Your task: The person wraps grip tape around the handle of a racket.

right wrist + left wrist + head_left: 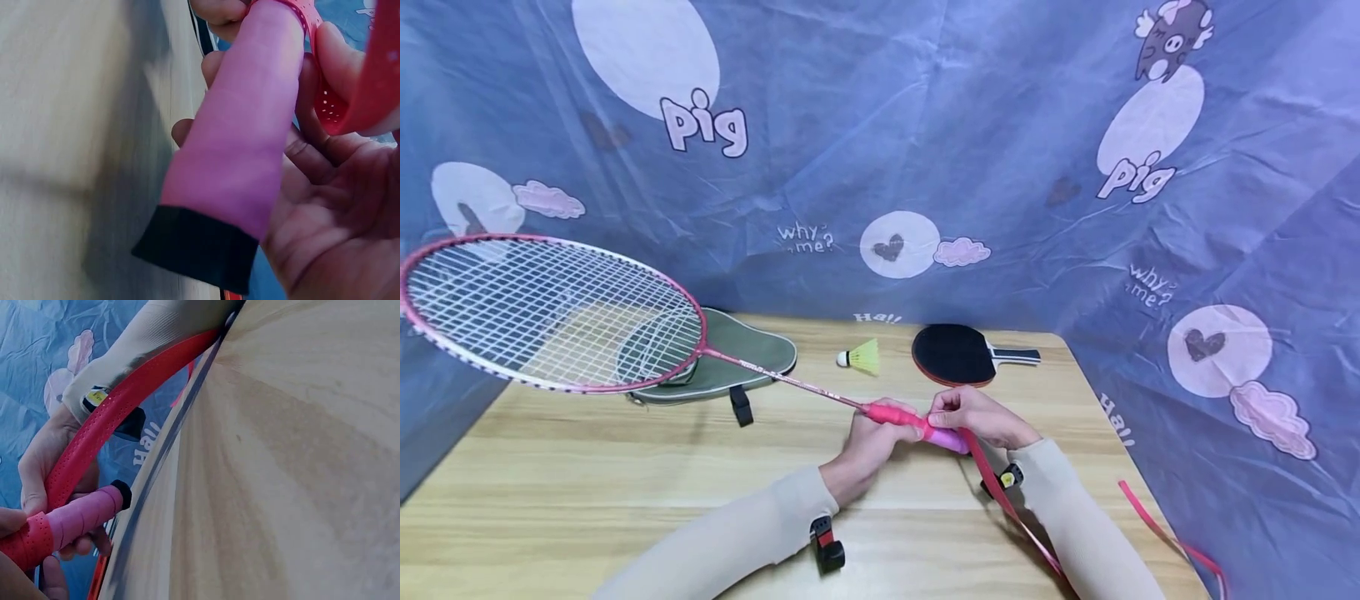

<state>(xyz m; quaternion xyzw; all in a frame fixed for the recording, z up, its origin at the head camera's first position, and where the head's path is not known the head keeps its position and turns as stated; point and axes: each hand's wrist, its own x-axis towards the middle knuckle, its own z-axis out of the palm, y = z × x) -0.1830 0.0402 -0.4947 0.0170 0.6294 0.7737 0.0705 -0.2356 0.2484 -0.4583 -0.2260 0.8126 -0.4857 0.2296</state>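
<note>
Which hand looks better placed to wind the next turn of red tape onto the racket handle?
Probably the right hand: it pinches the red tape beside the exposed pink handle section. The left hand grips the red-wrapped part, which helps support the racket.

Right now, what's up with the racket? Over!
Left fingers grip racket handle; right fingers pinch red tape. Handle part red-wrapped, purple toward its end. Loose tape passes right sleeve; nothing seen blocking.
</note>
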